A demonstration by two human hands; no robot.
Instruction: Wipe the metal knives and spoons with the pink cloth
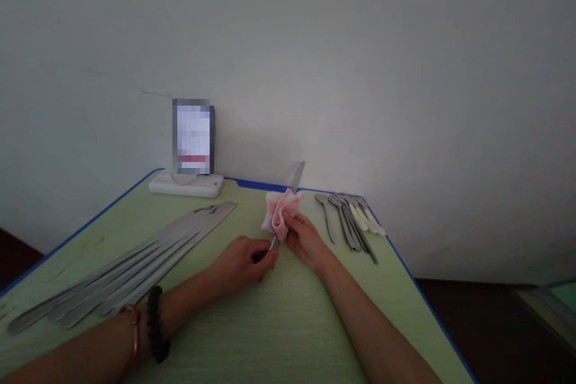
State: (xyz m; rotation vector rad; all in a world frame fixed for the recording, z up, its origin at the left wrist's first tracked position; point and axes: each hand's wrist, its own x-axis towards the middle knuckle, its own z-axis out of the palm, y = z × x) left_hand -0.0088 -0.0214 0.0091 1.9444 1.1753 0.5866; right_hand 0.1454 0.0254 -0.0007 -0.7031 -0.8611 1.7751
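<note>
Near the middle of the table, a table knife [297,176] points up and away from me, its blade tip showing beyond a cloth. My left hand [249,258] is closed around the lower end of its handle. A pink and white cloth [281,213] is folded about the knife's middle, hiding that stretch of metal. My right hand [305,239] pinches this cloth against the knife from the right side. On my left wrist are a dark beaded bracelet and a copper-coloured bangle.
Several table knives [135,261] lie fanned out on the left of the green table [252,324]. Several spoons [346,222], some with white handles [366,219], lie at the right edge. A phone with a blurred screen [193,137] stands on a white base [186,184] by the wall.
</note>
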